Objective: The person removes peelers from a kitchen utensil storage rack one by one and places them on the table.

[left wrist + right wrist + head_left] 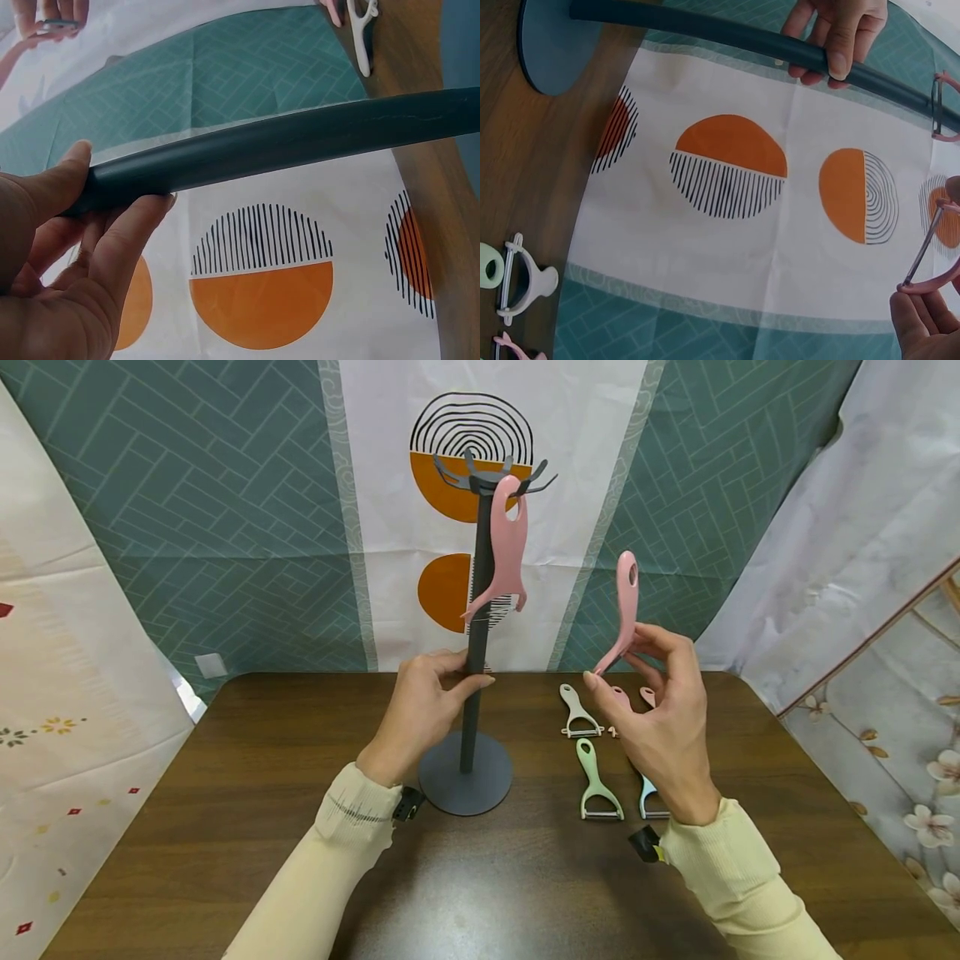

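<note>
A dark grey stand with a round base [491, 789] and a ring of upturned hooks [540, 485] rises from the table. My left hand [420, 714] grips its pole [471, 727] around mid-height, thumb on one side and fingers on the other. From a hook at the top hangs a pink Y-shaped peeler [510, 543], head downward. To the right of the stand, my right hand [671, 718] pinches a second pink peeler [627, 597] by its blade head, its handle with the oval hole pointing up. In the right wrist view that peeler's metal blade [924, 247] shows by the fingertips.
On the table's right side lie a white peeler [573, 706], a green peeler [591, 772] and a light blue peeler [647, 789]. Pink peelers [648, 695] behind them are partly hidden by my right hand. A patterned cloth [247, 527] hangs behind the table [300, 793].
</note>
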Motion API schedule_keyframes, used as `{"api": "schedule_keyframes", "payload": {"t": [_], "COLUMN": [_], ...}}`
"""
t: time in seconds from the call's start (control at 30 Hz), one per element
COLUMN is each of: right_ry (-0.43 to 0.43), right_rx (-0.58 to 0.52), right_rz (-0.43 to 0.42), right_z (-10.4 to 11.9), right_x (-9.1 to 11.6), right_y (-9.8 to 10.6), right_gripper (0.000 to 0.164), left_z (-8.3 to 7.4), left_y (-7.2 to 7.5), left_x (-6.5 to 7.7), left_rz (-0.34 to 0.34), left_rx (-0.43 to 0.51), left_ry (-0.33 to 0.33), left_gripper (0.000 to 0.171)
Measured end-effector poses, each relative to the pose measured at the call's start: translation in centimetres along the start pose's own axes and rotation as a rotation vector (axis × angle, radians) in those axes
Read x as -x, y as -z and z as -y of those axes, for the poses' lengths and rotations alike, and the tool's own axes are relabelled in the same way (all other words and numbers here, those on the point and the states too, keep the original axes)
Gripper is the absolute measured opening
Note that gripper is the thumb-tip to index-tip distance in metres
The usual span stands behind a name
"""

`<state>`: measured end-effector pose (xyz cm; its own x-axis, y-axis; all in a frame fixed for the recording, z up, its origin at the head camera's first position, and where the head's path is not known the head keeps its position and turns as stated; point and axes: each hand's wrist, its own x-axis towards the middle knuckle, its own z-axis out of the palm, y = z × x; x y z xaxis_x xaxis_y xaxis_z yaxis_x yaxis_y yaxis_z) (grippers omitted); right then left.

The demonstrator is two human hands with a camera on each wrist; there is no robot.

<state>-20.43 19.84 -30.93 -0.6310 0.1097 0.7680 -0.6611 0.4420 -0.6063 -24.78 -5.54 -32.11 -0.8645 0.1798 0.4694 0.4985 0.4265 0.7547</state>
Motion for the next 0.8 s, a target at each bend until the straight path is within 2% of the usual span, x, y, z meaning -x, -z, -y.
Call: {"api": "schedule_keyframes", "payload": {"t": [0.27,0.8], "right_ry": [-0.010,-0.024], "right_rx": [0.003,0.009], "right_rz": [-0.004,-0.008], "right_z": [0.44,-0.54], "right_x": [-0.02,0.14], "right_y": [0.23,0.83], "right_gripper": [0.068,0.069], "left_z": [-0.08,-0.09], "left_y": [-0.03,-0.11], "left_x": [-0.03,0.01], "left_rz": [-0.003,-0.022], "left_rx": [-0.007,-0.004], "left_ry": [0.003,0.021], "left_gripper": [0.028,0.028]}}
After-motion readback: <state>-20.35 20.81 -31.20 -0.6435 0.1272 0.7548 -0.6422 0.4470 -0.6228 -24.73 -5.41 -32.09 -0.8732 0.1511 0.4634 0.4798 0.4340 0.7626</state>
